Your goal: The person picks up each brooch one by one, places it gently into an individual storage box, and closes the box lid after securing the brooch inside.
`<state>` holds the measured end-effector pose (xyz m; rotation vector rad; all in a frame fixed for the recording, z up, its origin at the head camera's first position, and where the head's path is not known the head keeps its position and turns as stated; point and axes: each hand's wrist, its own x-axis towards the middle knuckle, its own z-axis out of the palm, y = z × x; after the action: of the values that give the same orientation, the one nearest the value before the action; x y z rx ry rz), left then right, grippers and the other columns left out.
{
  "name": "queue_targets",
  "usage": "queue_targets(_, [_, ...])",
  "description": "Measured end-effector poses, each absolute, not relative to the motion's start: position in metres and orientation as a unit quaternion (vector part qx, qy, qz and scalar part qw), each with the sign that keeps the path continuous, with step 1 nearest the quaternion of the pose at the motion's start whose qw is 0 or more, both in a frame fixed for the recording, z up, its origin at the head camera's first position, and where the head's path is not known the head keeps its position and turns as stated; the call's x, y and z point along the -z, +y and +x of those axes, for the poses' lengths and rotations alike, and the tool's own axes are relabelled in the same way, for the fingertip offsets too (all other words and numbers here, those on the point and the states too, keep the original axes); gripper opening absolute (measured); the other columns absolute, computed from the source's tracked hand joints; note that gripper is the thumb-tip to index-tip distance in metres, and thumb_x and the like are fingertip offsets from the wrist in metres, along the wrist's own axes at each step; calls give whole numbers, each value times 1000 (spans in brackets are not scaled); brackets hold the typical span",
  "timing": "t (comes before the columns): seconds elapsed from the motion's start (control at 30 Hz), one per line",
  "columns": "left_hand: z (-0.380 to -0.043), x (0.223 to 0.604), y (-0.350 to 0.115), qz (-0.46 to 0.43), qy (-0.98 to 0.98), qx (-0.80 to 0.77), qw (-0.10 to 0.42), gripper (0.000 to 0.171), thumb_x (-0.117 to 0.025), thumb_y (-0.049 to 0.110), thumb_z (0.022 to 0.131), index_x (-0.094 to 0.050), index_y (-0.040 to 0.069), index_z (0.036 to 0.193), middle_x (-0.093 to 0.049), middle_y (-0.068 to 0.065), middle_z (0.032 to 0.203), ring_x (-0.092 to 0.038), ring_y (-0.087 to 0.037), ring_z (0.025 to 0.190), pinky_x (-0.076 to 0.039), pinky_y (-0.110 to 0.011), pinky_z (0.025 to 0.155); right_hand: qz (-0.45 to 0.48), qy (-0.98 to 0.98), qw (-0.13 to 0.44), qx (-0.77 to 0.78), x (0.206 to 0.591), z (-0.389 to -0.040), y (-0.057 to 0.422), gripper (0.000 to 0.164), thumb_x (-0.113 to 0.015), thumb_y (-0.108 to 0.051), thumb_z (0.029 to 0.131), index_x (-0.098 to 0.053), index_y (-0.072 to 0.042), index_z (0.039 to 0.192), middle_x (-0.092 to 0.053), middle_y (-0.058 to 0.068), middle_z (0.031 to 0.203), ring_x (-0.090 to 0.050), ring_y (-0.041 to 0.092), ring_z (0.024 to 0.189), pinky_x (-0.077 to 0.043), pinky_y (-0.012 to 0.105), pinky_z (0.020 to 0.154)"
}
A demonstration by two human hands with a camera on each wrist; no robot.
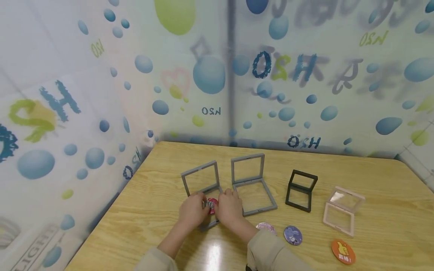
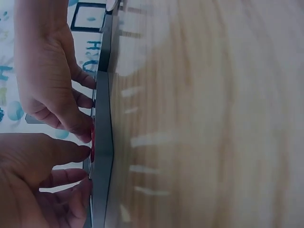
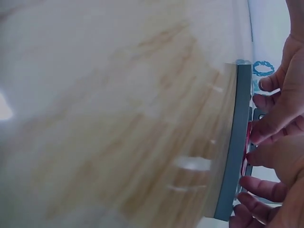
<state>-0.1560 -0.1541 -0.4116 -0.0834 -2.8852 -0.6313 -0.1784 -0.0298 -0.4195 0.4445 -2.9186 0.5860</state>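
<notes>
A round red-pink badge (image 1: 212,206) lies flat over the lower half of the left grey display frame (image 1: 217,174), which stands hinged open. My left hand (image 1: 194,210) pinches the badge's left edge, and my right hand (image 1: 229,207) holds its right edge. Seen from the left wrist, both thumbs meet the thin red rim (image 2: 92,145), just above the grey frame side (image 2: 102,142). The right wrist view has the same red edge (image 3: 247,142) between the fingers. My hands cover much of the frame's lower half.
Right of my hands stands a second open grey frame (image 1: 271,195). Farther right are a small black frame (image 1: 298,207) and a pink frame (image 1: 339,229), both open. Nearer me lie a pink badge (image 1: 266,227), a purple badge (image 1: 293,235) and an orange thumbs-up badge (image 1: 343,251).
</notes>
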Motion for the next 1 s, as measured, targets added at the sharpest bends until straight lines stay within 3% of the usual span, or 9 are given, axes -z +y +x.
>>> queue_targets(0.2, [-151, 408, -163, -23, -966, 247, 70, 24, -71, 15, 70, -63, 0, 86, -59, -6, 73, -49, -14, 57, -40, -28, 48, 159, -970, 54, -176, 415, -176, -23, 26, -70, -28, 73, -58, -7, 66, -53, 9, 81, -49, 24, 77, -46, 38, 62])
queue_targets(0.33, [-145, 402, -173, 1, -960, 274, 55, 11, -65, 11, 73, -59, 3, 72, -53, 0, 60, -44, -11, 49, -35, -23, 42, 164, -970, 33, -176, 409, -173, -16, 33, -71, -31, 73, -64, 0, 84, -55, 13, 87, -52, 27, 82, -48, 39, 63])
queue_targets(0.47, [-143, 396, -188, 45, -955, 292, 36, 24, -55, 8, 76, -43, 11, 56, -38, 5, 47, -31, -7, 40, -23, -18, 37, 170, -966, 15, -192, 403, -169, -7, 49, -71, -31, 72, -61, 7, 102, -58, 22, 105, -53, 37, 98, -48, 44, 75])
queue_targets(0.6, [-144, 385, -205, 83, -942, 325, 18, 15, -48, 10, 83, -54, -3, 76, -43, 0, 52, -31, -8, 41, -26, -19, 38, 175, -964, -5, -202, 401, -165, -2, 61, -75, -34, 65, -58, 9, 104, -56, 25, 111, -51, 40, 100, -48, 47, 76])
queue_targets(0.7, [-147, 376, -213, 99, -924, 370, 14, 34, -41, 11, 86, -46, -13, 109, -56, -11, 69, -45, -11, 48, -36, -23, 43, 171, -965, -22, -199, 402, -163, -1, 69, -79, -40, 60, -57, 9, 104, -54, 25, 112, -51, 38, 97, -48, 46, 72])
queue_targets(0.73, [-149, 375, -214, 102, -916, 389, 14, 37, -39, 12, 87, -43, -13, 114, -58, -14, 75, -50, -14, 52, -39, -25, 45, 171, -965, -24, -196, 402, -162, -1, 71, -80, -41, 58, -57, 8, 104, -54, 24, 110, -51, 37, 96, -48, 46, 72])
queue_targets(0.87, [-156, 367, -218, 114, -879, 463, 4, 41, -32, 20, 93, -39, -10, 120, -59, -23, 93, -61, -27, 74, -48, -40, 67, 174, -966, -30, -188, 402, -161, 0, 70, -82, -43, 55, -58, 6, 98, -55, 19, 100, -50, 32, 88, -46, 44, 68])
queue_targets(1.0, [-161, 362, -219, 115, -855, 505, -11, 53, -29, 37, 97, -39, -8, 123, -60, -23, 95, -62, -34, 82, -39, -55, 86, 179, -966, -31, -186, 403, -161, 1, 67, -81, -43, 56, -59, 6, 96, -55, 18, 98, -50, 31, 86, -46, 44, 68])
